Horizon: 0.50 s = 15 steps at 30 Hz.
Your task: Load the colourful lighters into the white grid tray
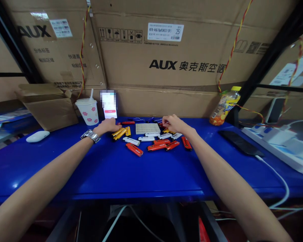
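A pale tray with small compartments (148, 128) sits among several scattered lighters on the blue table. My left hand (108, 126), with a metal watch at the wrist, is closed beside the yellow lighters (119, 134); what its fingertips hold is hidden. To the right of the tray, my right hand (174, 123) has curled fingers over dark red and yellow lighters, and I cannot make out what is in them. White lighters (131, 140) lie in front of the tray. Orange-red lighters (134, 149) are nearer to me, and blue lighters (137, 119) lie behind it.
A lit phone (109, 106) leans at the back near a white cup with a straw (88, 111). A paper bag (47, 107) and white earbud case (37, 136) are left. Rightward stand a drink bottle (224, 107), a black phone (239, 143) and a power strip (280, 148).
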### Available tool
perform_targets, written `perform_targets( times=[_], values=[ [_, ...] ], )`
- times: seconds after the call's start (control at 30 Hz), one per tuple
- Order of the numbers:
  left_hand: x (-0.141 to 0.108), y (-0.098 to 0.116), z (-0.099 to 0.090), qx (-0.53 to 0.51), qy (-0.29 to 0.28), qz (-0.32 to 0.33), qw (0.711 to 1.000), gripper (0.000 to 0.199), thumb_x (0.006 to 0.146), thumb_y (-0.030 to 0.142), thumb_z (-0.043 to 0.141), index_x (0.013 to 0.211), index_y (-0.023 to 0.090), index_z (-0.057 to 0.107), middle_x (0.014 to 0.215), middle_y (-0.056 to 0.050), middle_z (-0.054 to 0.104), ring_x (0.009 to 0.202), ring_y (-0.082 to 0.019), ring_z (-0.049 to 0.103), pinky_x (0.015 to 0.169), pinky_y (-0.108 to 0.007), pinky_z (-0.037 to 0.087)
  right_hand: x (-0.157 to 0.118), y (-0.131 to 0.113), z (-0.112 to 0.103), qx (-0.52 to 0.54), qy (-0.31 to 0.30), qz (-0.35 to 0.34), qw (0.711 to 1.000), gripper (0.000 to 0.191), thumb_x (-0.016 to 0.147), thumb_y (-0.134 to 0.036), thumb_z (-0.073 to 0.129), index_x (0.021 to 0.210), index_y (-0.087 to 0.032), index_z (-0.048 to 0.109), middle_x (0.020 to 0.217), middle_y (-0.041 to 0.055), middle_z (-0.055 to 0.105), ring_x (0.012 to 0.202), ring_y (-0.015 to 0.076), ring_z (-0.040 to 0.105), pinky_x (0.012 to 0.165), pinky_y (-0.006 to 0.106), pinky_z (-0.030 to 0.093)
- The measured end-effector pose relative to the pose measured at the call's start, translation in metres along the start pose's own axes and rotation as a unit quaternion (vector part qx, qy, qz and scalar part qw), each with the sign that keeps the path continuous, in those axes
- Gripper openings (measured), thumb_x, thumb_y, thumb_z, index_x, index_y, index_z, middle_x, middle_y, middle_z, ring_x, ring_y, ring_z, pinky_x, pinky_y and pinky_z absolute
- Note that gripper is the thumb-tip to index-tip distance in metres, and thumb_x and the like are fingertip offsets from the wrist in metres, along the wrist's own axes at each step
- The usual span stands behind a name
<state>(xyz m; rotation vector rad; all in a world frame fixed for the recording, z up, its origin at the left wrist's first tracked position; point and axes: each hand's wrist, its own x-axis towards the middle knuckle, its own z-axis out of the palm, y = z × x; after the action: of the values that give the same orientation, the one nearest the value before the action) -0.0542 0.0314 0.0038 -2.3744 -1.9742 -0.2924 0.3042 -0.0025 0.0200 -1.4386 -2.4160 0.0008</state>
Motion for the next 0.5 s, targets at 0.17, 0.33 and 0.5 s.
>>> perform_targets(
  times=[0.17,0.33,0.5],
  values=[
    [-0.005,0.009,-0.008,-0.021,-0.031,-0.016,0.999,0.038,0.079,0.052,0.052,0.083,0.016,0.062,0.067,-0.014,0.064,0.064,-0.027,0.062,0.056,-0.034,0.042,0.001,0.001,0.005,-0.036,-0.018,0.003,0.999,0.02,0.075,-0.017,0.06,0.093,-0.019,0.068,0.091,0.0121,0.067,0.088,0.0263,0.057,0.085,0.042,0.039],
    [-0.018,0.028,-0.019,-0.113,0.1,0.01,0.988,0.038,0.086,0.044,0.049,0.104,0.011,0.056,0.082,-0.016,0.066,0.073,-0.025,0.061,0.062,-0.036,0.042,0.003,0.002,0.008,-0.057,-0.015,0.019,0.998,0.014,0.077,-0.018,0.061,0.09,-0.019,0.064,0.09,0.0116,0.067,0.091,0.0277,0.057,0.086,0.043,0.038],
    [-0.022,0.046,-0.023,-0.247,0.149,0.079,0.954,0.021,0.078,0.036,0.062,0.083,0.016,0.06,0.077,-0.007,0.065,0.07,-0.017,0.056,0.062,-0.031,0.042,0.002,0.003,0.01,-0.016,-0.04,0.03,0.999,0.02,0.083,-0.02,0.056,0.102,-0.021,0.06,0.093,0.0079,0.068,0.085,0.0225,0.058,0.079,0.036,0.041]
  ],
)
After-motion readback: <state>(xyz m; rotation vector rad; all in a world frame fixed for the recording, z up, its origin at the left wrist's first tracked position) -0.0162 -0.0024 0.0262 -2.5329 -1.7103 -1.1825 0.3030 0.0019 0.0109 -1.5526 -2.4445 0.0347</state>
